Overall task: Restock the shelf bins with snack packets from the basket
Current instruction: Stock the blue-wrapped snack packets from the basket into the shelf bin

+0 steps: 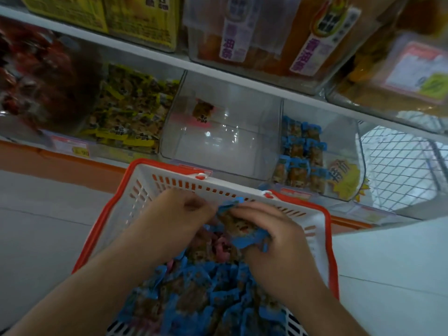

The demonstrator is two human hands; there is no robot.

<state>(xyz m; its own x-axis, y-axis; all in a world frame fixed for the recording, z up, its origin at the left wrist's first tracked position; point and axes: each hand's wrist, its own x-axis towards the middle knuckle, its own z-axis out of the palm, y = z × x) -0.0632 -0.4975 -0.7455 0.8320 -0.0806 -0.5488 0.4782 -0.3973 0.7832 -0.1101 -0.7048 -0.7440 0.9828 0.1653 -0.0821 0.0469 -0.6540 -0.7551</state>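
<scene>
White basket (150, 180) on grey floor (36, 214) before shelf bins (218, 151).

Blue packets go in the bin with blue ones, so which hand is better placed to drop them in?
Probably the right hand: it grips a bunch of blue packets, and the blue-packet bin is on its side. The left hand is farther off.

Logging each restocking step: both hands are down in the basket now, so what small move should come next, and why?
Probably lift the blue snack packets that both the left hand and right hand grip out of the basket toward the bin of blue packets, which matches them and has room.
</scene>
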